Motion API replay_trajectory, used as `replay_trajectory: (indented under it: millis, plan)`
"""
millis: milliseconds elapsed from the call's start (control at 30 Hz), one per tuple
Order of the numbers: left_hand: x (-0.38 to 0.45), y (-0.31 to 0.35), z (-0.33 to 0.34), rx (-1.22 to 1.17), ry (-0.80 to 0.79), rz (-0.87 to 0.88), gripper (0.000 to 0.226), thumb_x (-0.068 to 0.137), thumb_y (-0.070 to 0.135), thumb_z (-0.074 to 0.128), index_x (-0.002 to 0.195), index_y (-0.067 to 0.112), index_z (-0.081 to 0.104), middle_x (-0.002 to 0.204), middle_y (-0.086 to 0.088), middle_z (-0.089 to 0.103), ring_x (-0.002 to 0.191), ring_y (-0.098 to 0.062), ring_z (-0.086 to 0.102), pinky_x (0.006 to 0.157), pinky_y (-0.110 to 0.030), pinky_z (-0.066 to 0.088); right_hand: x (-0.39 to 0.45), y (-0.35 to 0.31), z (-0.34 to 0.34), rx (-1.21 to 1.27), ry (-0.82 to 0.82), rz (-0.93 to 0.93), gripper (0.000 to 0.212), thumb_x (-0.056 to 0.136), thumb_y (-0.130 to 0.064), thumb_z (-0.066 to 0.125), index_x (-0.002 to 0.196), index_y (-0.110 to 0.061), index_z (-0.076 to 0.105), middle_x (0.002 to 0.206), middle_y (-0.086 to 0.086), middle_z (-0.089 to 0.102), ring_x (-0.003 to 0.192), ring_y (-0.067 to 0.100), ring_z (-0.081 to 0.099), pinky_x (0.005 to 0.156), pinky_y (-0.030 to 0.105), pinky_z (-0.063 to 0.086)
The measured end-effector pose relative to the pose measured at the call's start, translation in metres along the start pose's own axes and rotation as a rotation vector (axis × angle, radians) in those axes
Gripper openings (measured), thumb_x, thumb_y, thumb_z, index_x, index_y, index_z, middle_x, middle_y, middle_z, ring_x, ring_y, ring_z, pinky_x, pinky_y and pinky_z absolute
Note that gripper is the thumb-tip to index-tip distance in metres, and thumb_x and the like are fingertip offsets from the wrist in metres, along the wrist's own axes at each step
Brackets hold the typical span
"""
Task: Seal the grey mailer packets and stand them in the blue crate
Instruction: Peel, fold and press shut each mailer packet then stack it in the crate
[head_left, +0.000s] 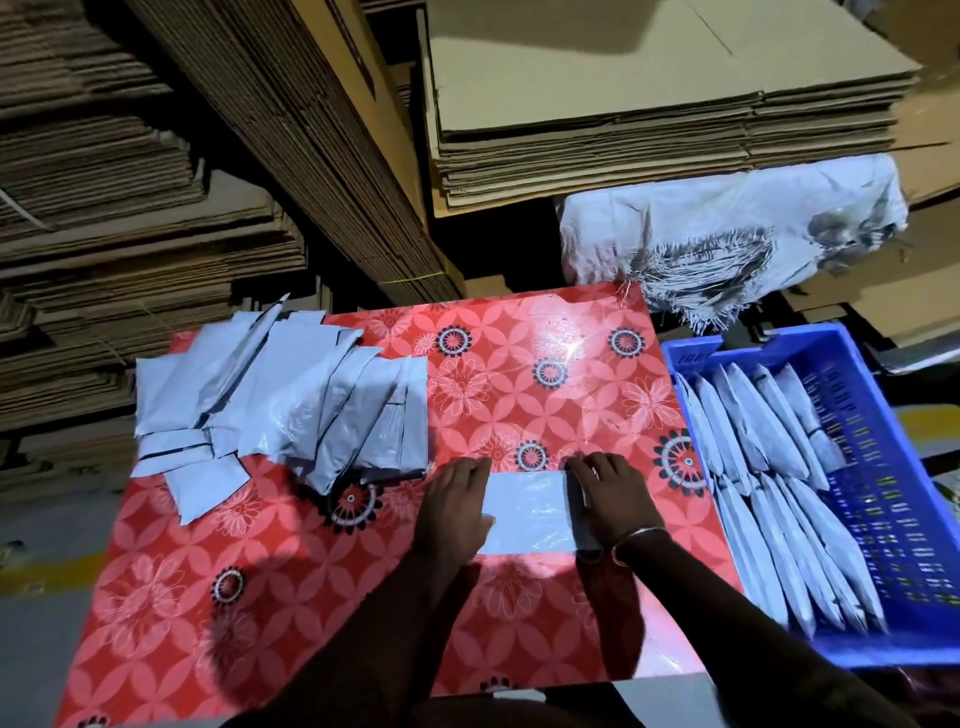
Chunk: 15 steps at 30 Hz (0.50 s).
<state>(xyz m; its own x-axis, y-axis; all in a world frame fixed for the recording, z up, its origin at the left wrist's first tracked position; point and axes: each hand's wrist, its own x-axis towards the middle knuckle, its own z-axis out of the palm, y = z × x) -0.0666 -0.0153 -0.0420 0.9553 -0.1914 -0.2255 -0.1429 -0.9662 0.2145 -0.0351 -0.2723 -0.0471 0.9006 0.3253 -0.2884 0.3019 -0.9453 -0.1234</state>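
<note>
A: Item one, hands. How are they recorded?

B: Left hand (457, 499) is laid flat, fingers fairly straight, pressed on the left end of one grey mailer packet (530, 512). Right hand (608, 491) is set on the packet's right end, fingers slightly bent and pressed down along that edge; whether anything is pinched under them cannot be told. A thin bangle (636, 538) is worn on the right wrist.

A: Item two, the packet's place?

B: It is laid flat on the red flowered table cover (322, 571), near the front middle, between both hands.

A: Item three, remaining stock?

B: A loose pile of grey packets (280, 405) is spread at the table's back left. The blue crate (893, 519) is placed just beside the table on the right; two rows of filed packets (769, 499) are stood on edge in it, leaning.

A: Surroundings?

B: Stacked flattened cardboard (623, 119) and a white woven sack (727, 234) are listed behind.
</note>
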Motion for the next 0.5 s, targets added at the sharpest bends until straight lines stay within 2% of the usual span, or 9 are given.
replay_trajectory:
  millis: [100, 167, 267, 400, 500]
  plan:
    - [0.003, 0.007, -0.007, 0.096, -0.055, -0.017, 0.072, 0.07, 0.044, 0.082, 0.131, 0.018, 0.053, 0.123, -0.003, 0.055, 0.116, -0.026, 0.052, 0.101, -0.037, 0.04, 0.004, -0.001, 0.001, -0.101, 0.023, 0.041, 0.057, 0.071, -0.024, 0.078, 0.124, -0.01, 0.062, 0.107, 0.011, 0.062, 0.094, 0.036, 0.054, 0.073, 0.045, 0.049]
    - [0.005, 0.009, -0.009, 0.128, -0.066, -0.018, 0.061, 0.075, 0.043, 0.079, 0.124, 0.017, 0.054, 0.123, -0.003, 0.054, 0.117, -0.027, 0.05, 0.102, -0.038, 0.037, 0.007, -0.003, -0.004, -0.123, -0.006, 0.057, 0.061, 0.066, -0.026, 0.081, 0.122, -0.006, 0.064, 0.103, 0.013, 0.062, 0.09, 0.037, 0.054, 0.07, 0.046, 0.049]
    - [0.008, 0.013, -0.018, 0.111, -0.039, 0.002, 0.048, 0.071, 0.038, 0.081, 0.11, 0.018, 0.06, 0.113, -0.002, 0.057, 0.11, -0.027, 0.054, 0.099, -0.038, 0.04, 0.01, -0.008, -0.021, -0.096, -0.063, 0.08, 0.06, 0.07, -0.026, 0.078, 0.125, -0.009, 0.062, 0.108, 0.013, 0.064, 0.097, 0.038, 0.057, 0.076, 0.046, 0.048]
    - [0.017, 0.011, -0.045, -0.007, 0.175, 0.059, 0.022, 0.075, 0.019, 0.074, 0.088, 0.022, 0.057, 0.09, 0.003, 0.056, 0.088, -0.026, 0.056, 0.079, -0.04, 0.045, 0.017, -0.012, -0.051, -0.098, 0.122, 0.068, 0.038, 0.063, -0.019, 0.082, 0.095, -0.016, 0.06, 0.085, 0.007, 0.064, 0.08, 0.033, 0.061, 0.065, 0.042, 0.046]
    - [0.027, 0.012, -0.067, -0.102, 0.364, 0.077, 0.026, 0.069, 0.003, 0.059, 0.085, 0.023, 0.054, 0.085, 0.004, 0.051, 0.08, -0.027, 0.053, 0.069, -0.043, 0.042, 0.022, -0.01, -0.07, -0.105, 0.319, 0.017, 0.021, 0.079, -0.027, 0.068, 0.094, -0.016, 0.058, 0.09, 0.006, 0.058, 0.083, 0.032, 0.056, 0.068, 0.042, 0.041]
